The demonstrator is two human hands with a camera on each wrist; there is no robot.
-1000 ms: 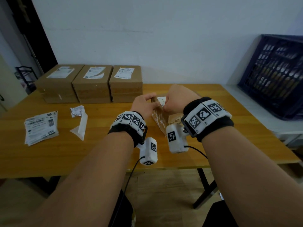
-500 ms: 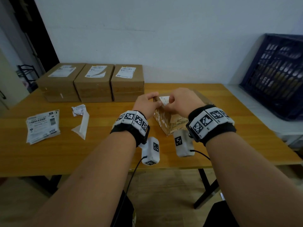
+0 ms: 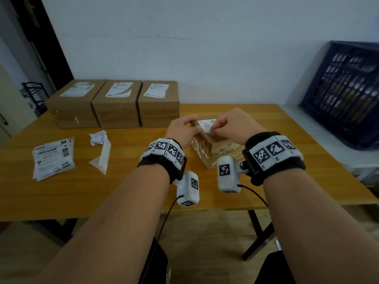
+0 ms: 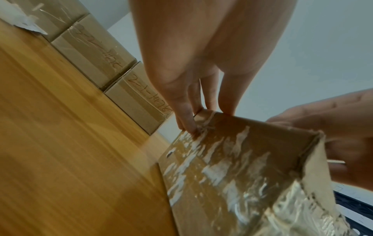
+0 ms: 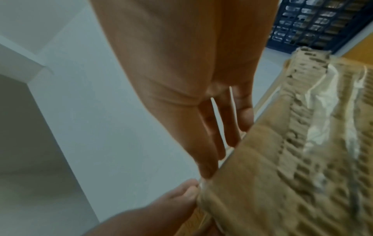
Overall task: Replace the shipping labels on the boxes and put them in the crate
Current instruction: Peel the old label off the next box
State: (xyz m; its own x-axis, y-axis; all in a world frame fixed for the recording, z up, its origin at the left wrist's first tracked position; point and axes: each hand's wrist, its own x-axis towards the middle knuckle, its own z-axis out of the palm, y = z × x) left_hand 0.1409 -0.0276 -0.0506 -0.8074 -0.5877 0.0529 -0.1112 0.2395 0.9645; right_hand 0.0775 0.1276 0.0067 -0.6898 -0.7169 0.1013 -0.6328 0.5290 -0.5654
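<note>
Your forearms come in from the bottom edge, each with a black wrist strap carrying white tiles printed with black square codes and a white boxy camera pod hanging under it on a thin black cable. Just past the wrists sits the small cardboard box point(image 3: 213, 149), brown, rectangular, standing on the wooden table point(image 3: 61, 193) near its middle; its near sides are rough, with torn paper scraps and shiny wrinkled clear tape stuck on. Your left hand point(image 3: 181, 131) grips the box's top left corner, thumb on the side face and fingers curled over the top edge. Your right hand point(image 3: 231, 127) pinches the white shipping label point(image 3: 207, 125) on the box top, fingertips closed together on the label's near edge. To the left on the smooth orange-brown tabletop lie a flat stack of printed labels point(image 3: 53, 157) and, nearer the middle, a crumpled white label with a folded backing strip point(image 3: 101, 151). Farther back, three larger brown cartons point(image 3: 118, 103) stand side by side against the pale wall, touching each other, each with a white label on top, the middle one peeling up. Far right, off the table, a dark blue plastic crate point(image 3: 346, 93) with a lattice wall leans on a white ledge.
</note>
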